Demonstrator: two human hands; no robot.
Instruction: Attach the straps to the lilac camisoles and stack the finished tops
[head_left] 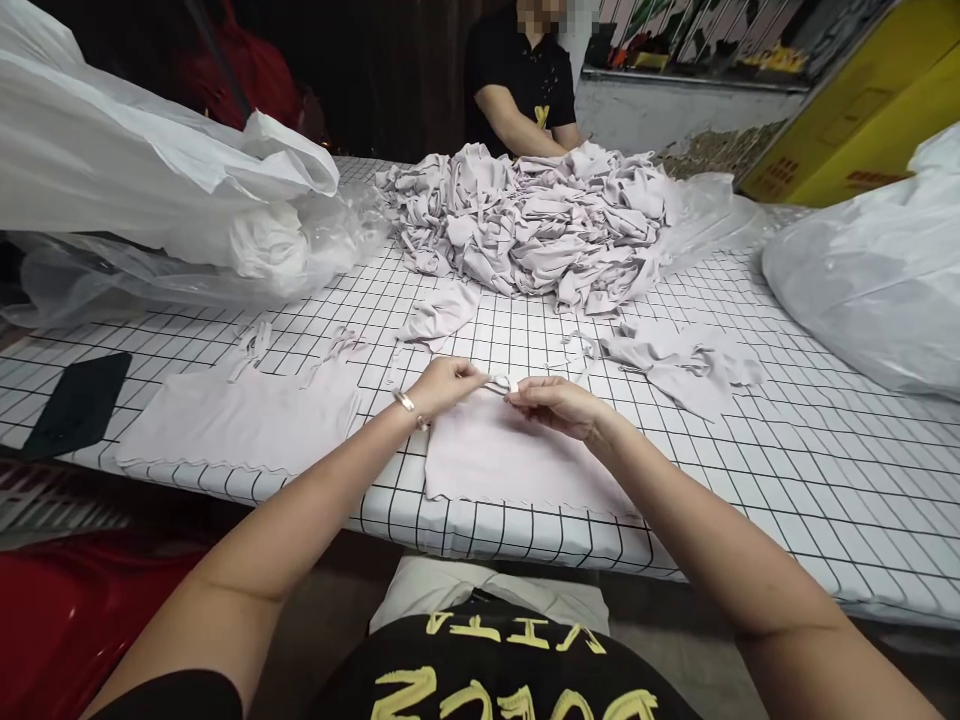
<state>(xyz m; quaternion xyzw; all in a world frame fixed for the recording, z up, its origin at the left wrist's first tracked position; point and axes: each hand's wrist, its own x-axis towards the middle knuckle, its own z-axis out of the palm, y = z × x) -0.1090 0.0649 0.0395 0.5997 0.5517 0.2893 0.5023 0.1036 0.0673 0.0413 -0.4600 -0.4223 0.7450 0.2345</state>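
Observation:
A pale pink camisole [517, 460] lies flat in front of me at the table's near edge. At its upper edge, my left hand [446, 388] pinches the fabric between thumb and fingers. My right hand [559, 405] is closed too, its fingertips on the same edge a short way to the right. Between the fingertips shows a small light loop [500, 383], perhaps a strap or label; its details are too small to tell. Thin straps spread on the cloth beyond both hands. To the left rests another camisole [244, 420], laid flat with its straps pointing away.
A large heap of crumpled pale garments [532, 220] fills the table's far side, before a person in a black shirt [517, 80]. One loose garment [686, 362] lies right. Plastic bags [870, 270] bulge at both sides. A dark flat board [79, 400] sits far left.

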